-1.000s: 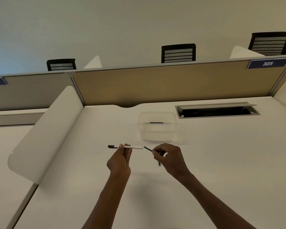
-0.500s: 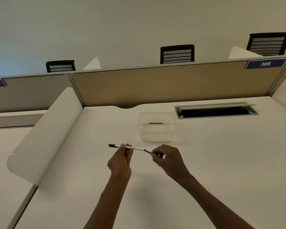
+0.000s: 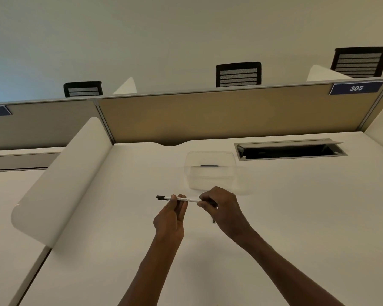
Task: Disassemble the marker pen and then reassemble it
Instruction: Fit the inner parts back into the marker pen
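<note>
A thin white marker pen barrel [image 3: 191, 199] with a black left end [image 3: 160, 197] is held level above the white desk [image 3: 296, 217]. My left hand [image 3: 170, 215] pinches the barrel near its middle from below. My right hand [image 3: 221, 208] is closed at the barrel's right end; the dark inner piece it holds is almost wholly hidden by its fingers. A small dark tip [image 3: 213, 221] pokes out below that hand. Another dark pen part [image 3: 209, 166] lies in the clear plastic box [image 3: 210, 186] just beyond the hands.
A beige partition [image 3: 219, 115] with a "305" label [image 3: 356, 88] closes the desk's far side. An open cable slot [image 3: 290, 150] sits at the back right. A white curved divider [image 3: 60, 180] bounds the left side. Black chairs stand behind the partition.
My right hand moved left along the dark inner piece to the barrel's right end; the piece, visible between the hands before, is now hidden. My left hand stayed about in place.
</note>
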The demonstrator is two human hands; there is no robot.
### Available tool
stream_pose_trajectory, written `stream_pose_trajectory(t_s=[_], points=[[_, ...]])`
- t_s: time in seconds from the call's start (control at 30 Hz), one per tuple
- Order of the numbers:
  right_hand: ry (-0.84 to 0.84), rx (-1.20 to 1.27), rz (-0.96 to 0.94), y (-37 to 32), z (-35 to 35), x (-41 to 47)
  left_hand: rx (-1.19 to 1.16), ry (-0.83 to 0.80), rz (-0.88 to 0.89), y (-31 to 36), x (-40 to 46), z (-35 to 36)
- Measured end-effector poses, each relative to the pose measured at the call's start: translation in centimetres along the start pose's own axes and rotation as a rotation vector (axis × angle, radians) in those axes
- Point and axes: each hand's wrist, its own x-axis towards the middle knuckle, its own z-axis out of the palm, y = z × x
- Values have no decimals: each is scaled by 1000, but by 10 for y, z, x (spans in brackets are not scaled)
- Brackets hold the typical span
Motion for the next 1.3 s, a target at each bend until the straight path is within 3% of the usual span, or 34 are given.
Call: stream_pose_trajectory(t_s=[0.27,0.5,0.57,0.63,0.77,0.87,1.0,1.3], points=[[-60,-30,10,3,0,3,42,-18,0,2,2,-4],[-77,-107,-12,8,-6,11,481,-72,55,6,2,-11],[-85,-125,-17,9,-7,13,608,-69,214,3,0,-8],[-99,-135,-31,9,-7,15,807,-94,507,1,1,-8],[-127,-135,-68,4,-10,22,1267,-355,1041,-3,11,-12],[-166,-121,-113,-2,-15,27,1323,-420,1238,-4,15,-12],[-172,-78,-110,-9,-18,32,1179,-491,1173,-2,11,-8],[-112,154,83,-17,-17,30,992,-457,919,-4,1,-3]])
